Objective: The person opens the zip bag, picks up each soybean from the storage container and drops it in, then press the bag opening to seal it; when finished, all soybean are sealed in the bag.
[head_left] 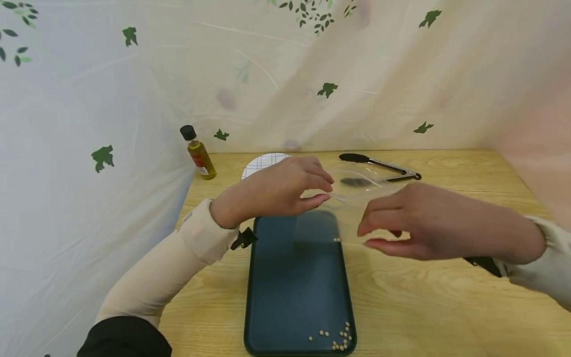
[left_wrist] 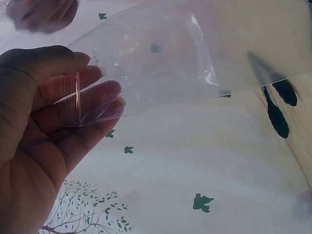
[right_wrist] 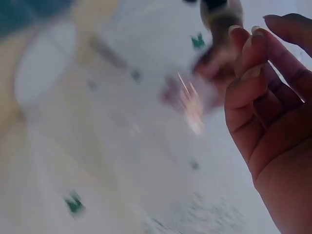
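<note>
My left hand pinches the edge of a clear plastic zip bag between thumb and fingers. The bag hangs over the far end of a dark blue tray, which shows through it. To the right of the bag is my right hand, its fingers loosely bent and a gap between thumb and fingertips. Nothing shows in its grasp in the right wrist view. Several small round beige beans lie in the tray's near right corner. A couple more show by the bag's lower part; whether inside it, I cannot tell.
A bottle of yellow oil with a black cap stands at the back left. Behind my left hand lies a white plate with a grid pattern, partly hidden. Black-tipped metal tongs lie spread at the back right. A leaf-patterned curtain hangs behind the table.
</note>
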Demonstrator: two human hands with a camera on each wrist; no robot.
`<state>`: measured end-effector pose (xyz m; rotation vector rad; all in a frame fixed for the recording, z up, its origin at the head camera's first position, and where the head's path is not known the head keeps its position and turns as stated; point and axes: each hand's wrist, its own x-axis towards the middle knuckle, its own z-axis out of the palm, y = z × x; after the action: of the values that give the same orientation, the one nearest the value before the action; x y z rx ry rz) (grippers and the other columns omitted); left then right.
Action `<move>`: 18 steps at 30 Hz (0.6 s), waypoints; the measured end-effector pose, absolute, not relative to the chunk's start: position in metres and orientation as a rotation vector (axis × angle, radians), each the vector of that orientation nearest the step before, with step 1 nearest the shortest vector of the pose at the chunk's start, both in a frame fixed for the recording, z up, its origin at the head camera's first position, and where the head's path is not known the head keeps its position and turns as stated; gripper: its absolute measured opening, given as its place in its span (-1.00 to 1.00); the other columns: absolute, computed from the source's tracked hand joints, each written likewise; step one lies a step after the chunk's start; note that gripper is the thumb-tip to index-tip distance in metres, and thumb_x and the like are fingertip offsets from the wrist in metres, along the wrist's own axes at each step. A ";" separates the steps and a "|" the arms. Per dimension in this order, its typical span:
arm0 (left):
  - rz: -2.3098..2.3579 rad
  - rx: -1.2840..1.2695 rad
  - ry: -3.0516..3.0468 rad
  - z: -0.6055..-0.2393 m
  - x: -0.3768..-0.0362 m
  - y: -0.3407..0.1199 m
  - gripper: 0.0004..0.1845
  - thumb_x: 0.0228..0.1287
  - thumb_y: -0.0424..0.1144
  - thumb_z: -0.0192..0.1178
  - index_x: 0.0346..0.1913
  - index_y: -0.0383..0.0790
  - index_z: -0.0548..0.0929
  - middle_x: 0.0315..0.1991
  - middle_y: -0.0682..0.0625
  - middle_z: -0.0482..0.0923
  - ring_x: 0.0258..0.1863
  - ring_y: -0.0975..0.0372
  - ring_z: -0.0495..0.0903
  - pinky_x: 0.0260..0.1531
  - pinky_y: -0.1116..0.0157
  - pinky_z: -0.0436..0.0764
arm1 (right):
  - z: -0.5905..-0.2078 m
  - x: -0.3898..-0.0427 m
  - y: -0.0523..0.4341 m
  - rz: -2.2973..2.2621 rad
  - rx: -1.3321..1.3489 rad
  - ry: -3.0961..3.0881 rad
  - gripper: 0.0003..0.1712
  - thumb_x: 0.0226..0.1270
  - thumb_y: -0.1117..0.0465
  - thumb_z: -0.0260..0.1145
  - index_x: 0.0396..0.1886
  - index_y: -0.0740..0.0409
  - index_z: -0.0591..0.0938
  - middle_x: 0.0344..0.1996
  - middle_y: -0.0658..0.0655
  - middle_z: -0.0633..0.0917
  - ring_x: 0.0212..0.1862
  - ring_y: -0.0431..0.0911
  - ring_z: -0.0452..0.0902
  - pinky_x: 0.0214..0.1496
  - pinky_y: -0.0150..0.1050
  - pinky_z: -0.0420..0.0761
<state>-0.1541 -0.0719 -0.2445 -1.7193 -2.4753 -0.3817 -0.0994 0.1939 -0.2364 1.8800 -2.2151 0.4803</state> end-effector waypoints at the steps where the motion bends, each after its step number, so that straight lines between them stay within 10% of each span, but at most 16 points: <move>1: -0.384 -1.717 -2.476 -0.244 -0.154 -0.073 -0.79 0.40 -0.21 0.24 -0.05 -0.20 0.78 0.00 -0.03 0.75 0.03 0.15 0.64 0.09 0.24 0.62 | -0.249 -0.096 0.193 0.516 1.918 -2.230 -0.88 0.52 0.04 0.18 -0.13 -0.17 0.65 -0.23 -0.29 0.64 -0.50 -0.56 0.35 -0.40 -0.72 0.36; 18: -0.379 -1.714 -2.457 -0.244 -0.154 -0.074 -0.80 0.39 -0.22 0.26 -0.05 -0.20 0.78 0.00 -0.04 0.75 0.02 0.15 0.64 0.09 0.23 0.62 | -0.423 -0.038 0.168 0.344 2.259 -2.346 -0.75 0.13 0.06 0.48 -0.23 -0.17 0.60 -0.36 -0.21 0.53 -0.37 -0.42 0.32 -0.37 -0.64 0.17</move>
<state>-0.1541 -0.0742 -0.2443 -1.7138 -2.4568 -0.3787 -0.0377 0.1680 -0.4230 2.2593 -2.3458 0.3438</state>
